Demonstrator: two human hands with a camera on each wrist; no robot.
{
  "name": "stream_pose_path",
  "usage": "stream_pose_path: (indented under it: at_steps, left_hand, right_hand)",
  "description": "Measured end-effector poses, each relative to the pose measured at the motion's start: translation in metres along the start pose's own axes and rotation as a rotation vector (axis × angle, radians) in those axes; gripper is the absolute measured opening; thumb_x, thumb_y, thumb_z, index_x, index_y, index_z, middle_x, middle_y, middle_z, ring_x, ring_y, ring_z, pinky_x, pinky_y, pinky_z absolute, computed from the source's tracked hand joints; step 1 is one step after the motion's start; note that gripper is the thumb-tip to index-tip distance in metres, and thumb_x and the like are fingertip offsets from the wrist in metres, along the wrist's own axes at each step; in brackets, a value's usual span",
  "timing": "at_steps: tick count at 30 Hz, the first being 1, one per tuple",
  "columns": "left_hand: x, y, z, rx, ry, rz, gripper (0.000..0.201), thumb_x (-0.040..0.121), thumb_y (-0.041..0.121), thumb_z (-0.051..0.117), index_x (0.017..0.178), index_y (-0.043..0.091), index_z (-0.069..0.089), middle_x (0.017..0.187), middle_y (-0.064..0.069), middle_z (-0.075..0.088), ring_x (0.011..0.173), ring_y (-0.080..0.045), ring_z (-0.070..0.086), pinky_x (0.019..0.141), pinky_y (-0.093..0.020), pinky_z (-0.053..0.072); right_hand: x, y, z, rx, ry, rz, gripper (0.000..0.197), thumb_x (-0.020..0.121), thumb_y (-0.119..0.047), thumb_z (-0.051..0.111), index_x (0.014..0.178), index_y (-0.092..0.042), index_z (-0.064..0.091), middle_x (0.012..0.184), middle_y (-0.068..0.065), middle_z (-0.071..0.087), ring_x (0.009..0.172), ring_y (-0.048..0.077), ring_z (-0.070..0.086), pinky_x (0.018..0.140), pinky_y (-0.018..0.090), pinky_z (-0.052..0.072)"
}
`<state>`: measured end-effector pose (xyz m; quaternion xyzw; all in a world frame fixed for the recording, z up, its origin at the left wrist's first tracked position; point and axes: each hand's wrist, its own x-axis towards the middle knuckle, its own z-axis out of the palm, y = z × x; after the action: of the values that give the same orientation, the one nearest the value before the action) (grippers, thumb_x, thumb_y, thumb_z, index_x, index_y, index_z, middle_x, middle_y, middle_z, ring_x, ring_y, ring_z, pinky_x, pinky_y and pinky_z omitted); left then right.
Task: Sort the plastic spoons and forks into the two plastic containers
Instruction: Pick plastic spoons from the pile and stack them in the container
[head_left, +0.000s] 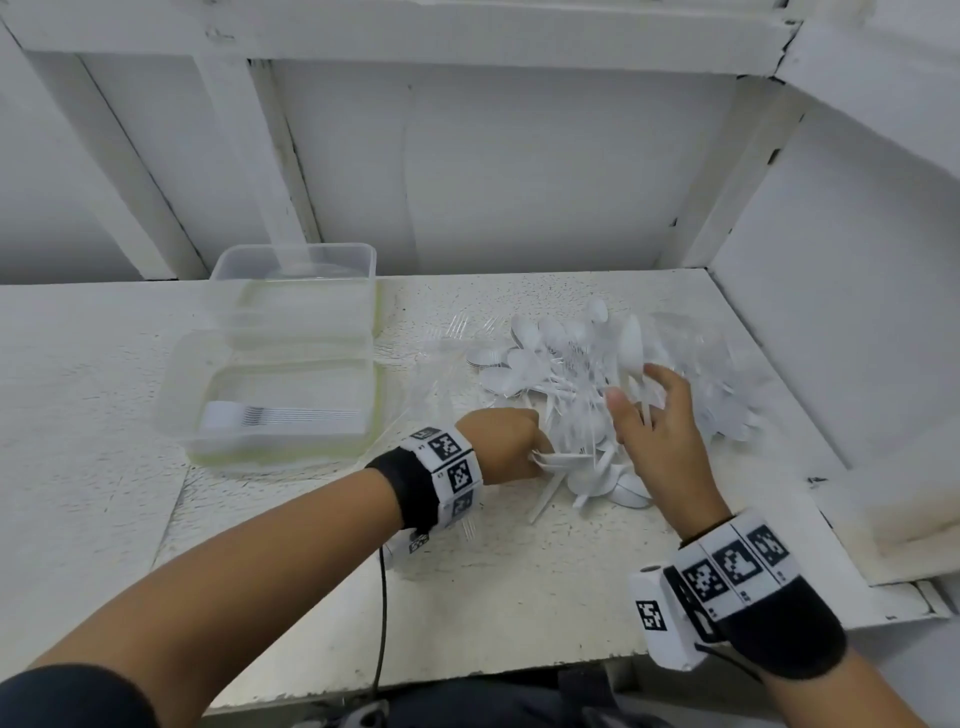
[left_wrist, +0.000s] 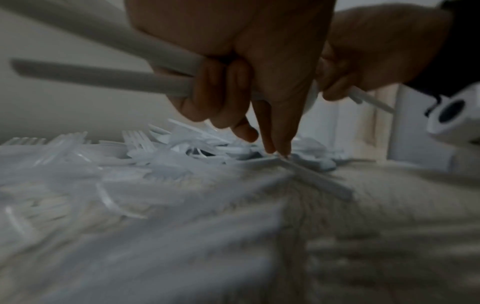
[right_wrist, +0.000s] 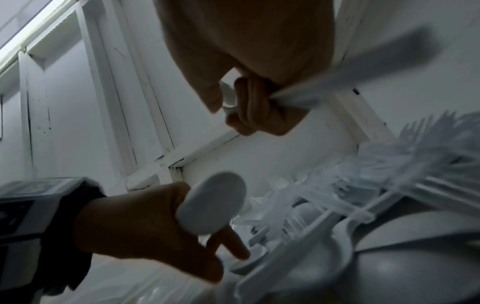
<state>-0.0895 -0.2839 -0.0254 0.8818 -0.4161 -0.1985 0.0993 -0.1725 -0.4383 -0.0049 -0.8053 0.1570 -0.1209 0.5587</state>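
Note:
A loose pile of white spoons and clear forks lies mid-table. My left hand is at the pile's near left edge. Its curled fingers grip white spoons, and the thumb and forefinger pinch another handle lying on the table. My right hand hovers over the pile, curled round a bunch of white spoons whose bowls stick up. Two clear containers sit at the left. The near one holds a neat stack of white cutlery. The far one looks empty.
The white table stands in a corner, with a wall behind and a white side panel on the right. Clear forks spread from the pile towards the containers. A black cable hangs off the front edge.

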Motion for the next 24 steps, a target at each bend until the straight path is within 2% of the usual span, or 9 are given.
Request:
stream_pose_path:
  at_steps: [2, 5, 9, 11, 13, 15, 17, 20, 24]
  left_hand:
    - [0.003, 0.004, 0.004, 0.123, -0.042, 0.011, 0.023, 0.092, 0.029, 0.052, 0.107, 0.019, 0.066, 0.097, -0.002, 0.044, 0.077, -0.018, 0.048, 0.066, -0.029, 0.04]
    - [0.004, 0.007, 0.006, 0.174, -0.004, -0.003, 0.023, 0.094, 0.024, 0.049, 0.106, 0.012, 0.064, 0.11, -0.006, 0.047, 0.073, -0.019, 0.044, 0.063, -0.029, 0.038]
    - [-0.008, 0.002, -0.001, 0.117, 0.127, 0.041, 0.024, 0.093, 0.026, 0.05, 0.108, 0.013, 0.064, 0.117, -0.003, 0.048, 0.073, -0.015, 0.043, 0.064, -0.027, 0.037]
    - [-0.019, -0.004, -0.006, 0.028, 0.234, 0.071, 0.023, 0.091, 0.026, 0.055, 0.108, 0.015, 0.066, 0.118, -0.001, 0.05, 0.075, -0.016, 0.05, 0.065, -0.026, 0.037]
    - [-0.032, -0.012, -0.011, -0.125, 0.355, 0.128, 0.021, 0.087, 0.025, 0.062, 0.102, 0.013, 0.069, 0.114, 0.0, 0.057, 0.082, -0.019, 0.06, 0.065, -0.025, 0.038]
    - [-0.045, -0.019, -0.018, -0.306, 0.448, 0.162, 0.026, 0.084, 0.033, 0.062, 0.099, 0.014, 0.07, 0.106, 0.003, 0.064, 0.086, -0.014, 0.062, 0.067, -0.024, 0.045]
    - [-0.056, -0.022, -0.027, -0.534, 0.53, 0.092, 0.029, 0.084, 0.042, 0.058, 0.098, 0.019, 0.069, 0.098, 0.006, 0.068, 0.086, -0.006, 0.064, 0.073, -0.021, 0.049]
    - [-0.068, -0.024, -0.041, -0.833, 0.699, -0.104, 0.002, 0.09, 0.026, 0.057, 0.091, 0.026, 0.059, 0.074, 0.015, 0.058, 0.061, 0.01, 0.056, 0.057, -0.007, 0.041]
    - [-0.072, -0.038, -0.046, -1.05, 0.858, -0.267, 0.011, 0.096, 0.024, 0.049, 0.086, 0.027, 0.052, 0.059, 0.002, 0.04, 0.038, -0.003, 0.031, 0.038, -0.016, 0.027]
  right_hand:
    - [-0.002, 0.005, -0.005, -0.109, -0.055, 0.01, 0.032, 0.093, -0.024, 0.055, 0.122, -0.024, 0.042, 0.092, -0.007, 0.055, 0.078, 0.001, 0.053, 0.071, 0.016, 0.042]
    - [-0.003, 0.013, -0.007, -0.123, -0.067, -0.033, 0.011, 0.097, -0.018, 0.047, 0.098, -0.025, 0.055, 0.069, -0.013, 0.052, 0.058, -0.003, 0.047, 0.062, 0.02, 0.036]
    - [-0.005, 0.018, -0.009, -0.012, -0.135, -0.02, 0.027, 0.099, -0.03, 0.04, 0.123, -0.04, 0.048, 0.059, -0.024, 0.051, 0.055, -0.004, 0.046, 0.054, 0.011, 0.036]
    - [-0.006, 0.02, -0.011, -0.073, -0.174, -0.035, 0.027, 0.097, -0.031, 0.043, 0.123, -0.04, 0.048, 0.082, -0.032, 0.058, 0.078, -0.01, 0.054, 0.068, 0.006, 0.04]
    - [-0.004, 0.022, -0.011, -0.189, -0.187, -0.048, 0.021, 0.095, -0.029, 0.05, 0.113, -0.03, 0.061, 0.098, -0.016, 0.067, 0.09, -0.003, 0.059, 0.073, 0.005, 0.04]
    - [-0.003, 0.024, -0.013, -0.334, -0.214, -0.084, 0.013, 0.092, -0.029, 0.056, 0.087, -0.024, 0.067, 0.073, -0.001, 0.065, 0.071, 0.014, 0.059, 0.061, 0.017, 0.039]
    - [-0.004, 0.025, -0.014, -0.527, -0.33, -0.127, 0.022, 0.092, -0.03, 0.057, 0.07, -0.031, 0.058, 0.06, -0.005, 0.056, 0.06, 0.017, 0.053, 0.055, 0.024, 0.035]
    - [-0.008, 0.023, -0.016, -0.888, -0.525, -0.157, 0.016, 0.094, -0.032, 0.051, 0.095, -0.029, 0.067, 0.079, -0.008, 0.062, 0.069, 0.012, 0.055, 0.057, 0.02, 0.037]
    - [-0.012, 0.023, -0.02, -1.19, -0.493, -0.195, 0.029, 0.094, -0.03, 0.046, 0.122, -0.034, 0.054, 0.099, -0.007, 0.065, 0.077, 0.01, 0.055, 0.057, 0.02, 0.036]
